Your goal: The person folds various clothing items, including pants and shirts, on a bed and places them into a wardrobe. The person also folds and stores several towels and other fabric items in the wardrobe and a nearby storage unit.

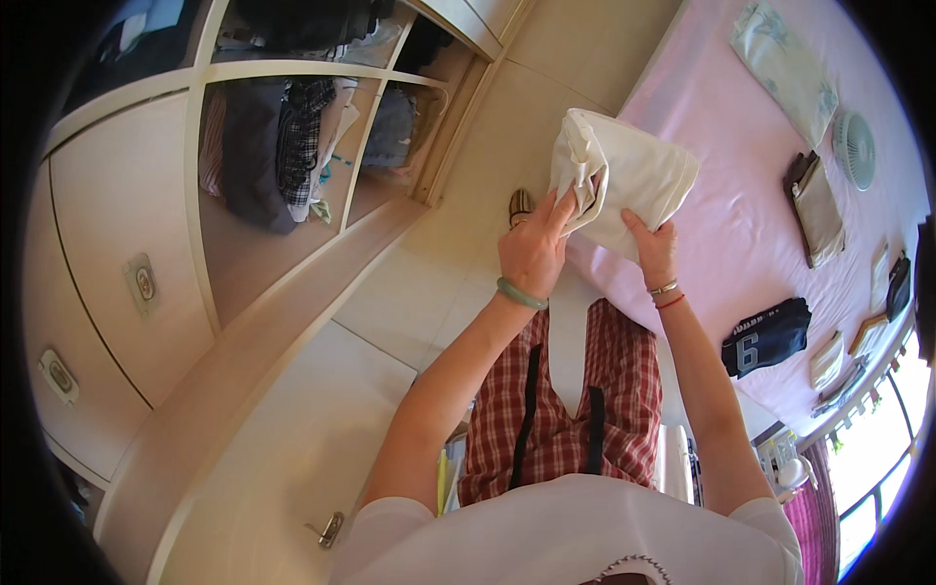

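A folded cream-coloured garment (639,171) is held up in front of me between both hands, above the floor and near the bed's edge. My left hand (534,244), with a green bangle at its wrist, is closed on the bunched folds at the garment's left end. At its lower right edge, my right hand (655,249) grips the cloth, thumb on top and fingers mostly out of sight underneath. What kind of garment it is, I cannot tell from the folds.
On the left, an open wardrobe holds stacked dark clothes (255,146) behind a raised ledge (292,302). The pink-covered bed (726,234) lies right, bearing a folded dark jersey (767,336), folded beige clothing (817,210), a small fan (855,149) and a pillow (785,68).
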Demonstrator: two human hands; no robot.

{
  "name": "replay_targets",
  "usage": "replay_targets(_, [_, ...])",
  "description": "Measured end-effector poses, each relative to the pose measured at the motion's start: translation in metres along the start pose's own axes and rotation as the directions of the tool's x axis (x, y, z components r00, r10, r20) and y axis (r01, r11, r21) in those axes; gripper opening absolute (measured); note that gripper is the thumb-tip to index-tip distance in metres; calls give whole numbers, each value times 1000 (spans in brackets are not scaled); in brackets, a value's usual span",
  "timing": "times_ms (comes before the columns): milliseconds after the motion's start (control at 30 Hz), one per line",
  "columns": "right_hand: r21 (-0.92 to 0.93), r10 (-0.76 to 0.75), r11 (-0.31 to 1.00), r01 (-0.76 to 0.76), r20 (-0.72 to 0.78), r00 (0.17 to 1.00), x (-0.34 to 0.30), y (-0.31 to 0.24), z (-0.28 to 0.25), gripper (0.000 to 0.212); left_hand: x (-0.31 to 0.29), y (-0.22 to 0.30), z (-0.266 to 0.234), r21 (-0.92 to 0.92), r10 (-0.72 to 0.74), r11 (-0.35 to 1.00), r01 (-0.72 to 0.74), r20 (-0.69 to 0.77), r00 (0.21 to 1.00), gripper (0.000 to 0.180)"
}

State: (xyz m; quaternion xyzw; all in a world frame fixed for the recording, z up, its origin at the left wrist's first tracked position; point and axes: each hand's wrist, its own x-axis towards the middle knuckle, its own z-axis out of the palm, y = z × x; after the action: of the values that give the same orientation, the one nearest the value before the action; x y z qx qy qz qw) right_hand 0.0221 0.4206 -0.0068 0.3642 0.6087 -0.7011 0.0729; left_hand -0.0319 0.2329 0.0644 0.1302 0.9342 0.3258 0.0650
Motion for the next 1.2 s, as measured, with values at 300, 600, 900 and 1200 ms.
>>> replay_targets(300, [-119, -31, 993, 6, -207, 978, -8, 2, -71, 32, 15, 16, 38, -278, -145, 945, 173, 119, 982, 41])
replay_targets(600, [-75, -140, 990, 120, -401, 905, 32, 49, -221, 47, 113, 48, 182, -422, 149, 902, -91, 106, 983, 55])
replay_targets(900, [-934, -434, 351, 59, -107, 895, 5, 44, -204, 79, 45, 98, 238, 395, 109, 850, -349, 515, 850, 70])
replay_targets(1200, [-868, -265, 418, 267, 164, 950, 40, 60, -181, 76, 83, 55, 223, 503, -13, 782, -369, 604, 797, 79])
